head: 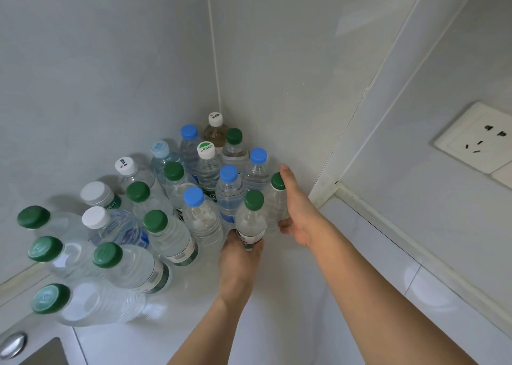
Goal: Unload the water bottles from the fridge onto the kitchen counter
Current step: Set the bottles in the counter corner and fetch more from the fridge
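Both arms reach in from the lower edge toward the corner of the white glossy surface (pixel 291 295). Left hand (pixel 239 254) is wrapped around the lower body of a clear plastic water bottle with a dark green cap (pixel 250 220), fingers curled under its label; the bottle stands upright at the front of the cluster, base on or just above the surface, can't tell which. Right hand (pixel 297 212) grips a second clear green-capped bottle (pixel 275 201) from its right side, thumb up by the cap, fingers curled round the lower part; this one stands just beside the first, nearer the wall.

Behind and left of them is a packed group of clear plastic bottles (pixel 171 198) with mixed caps: blue, dark green, white. All upright, most touching their neighbours, filling the corner where two pale grey walls (pixel 110 60) meet. One white-capped bottle holding a brownish liquid (pixel 215 132) sits deepest in the corner. Larger green-capped bottles (pixel 91 259) stand at the front left.

A white wall socket (pixel 476 140) is on the right wall, well apart from the bottles. A chrome fitting (pixel 12 345) shows at the lower left edge.
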The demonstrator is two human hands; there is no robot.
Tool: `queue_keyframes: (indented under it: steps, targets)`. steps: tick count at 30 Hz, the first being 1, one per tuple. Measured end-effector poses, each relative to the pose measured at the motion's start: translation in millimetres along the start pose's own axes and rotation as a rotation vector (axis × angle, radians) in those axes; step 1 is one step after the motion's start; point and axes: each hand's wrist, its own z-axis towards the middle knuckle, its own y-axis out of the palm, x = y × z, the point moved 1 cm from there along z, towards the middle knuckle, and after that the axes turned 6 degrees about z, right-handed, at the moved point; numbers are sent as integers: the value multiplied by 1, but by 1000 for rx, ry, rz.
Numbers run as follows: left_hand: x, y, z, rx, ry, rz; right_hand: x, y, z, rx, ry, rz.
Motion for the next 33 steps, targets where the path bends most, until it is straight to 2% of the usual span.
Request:
queue_keyframes:
  steps: [5,9,15,19,24,27,33]
  targets:
    - [2,-6,-3,-65,-14,48,8,-7,-20,12,54,22]
    - [8,-18,-27,-40,-13,47,21,-29,-59,29,-14,-34]
    - [22,-22,-87,-105,68,155,63,-83,-123,178,-98,-147]
    - [44,-11,-143,-179,235,258,95,-137,-178,254,-141,-225]
    - [76,16,-213,-242,553,435,131,-203,-246,387,-243,-407]
    - [90,35,-259,-270,753,540,154,-240,-285,461,-254,-482]
    - [101,72,-346,-319,1032,693,200,-300,-358,573,-285,-555]
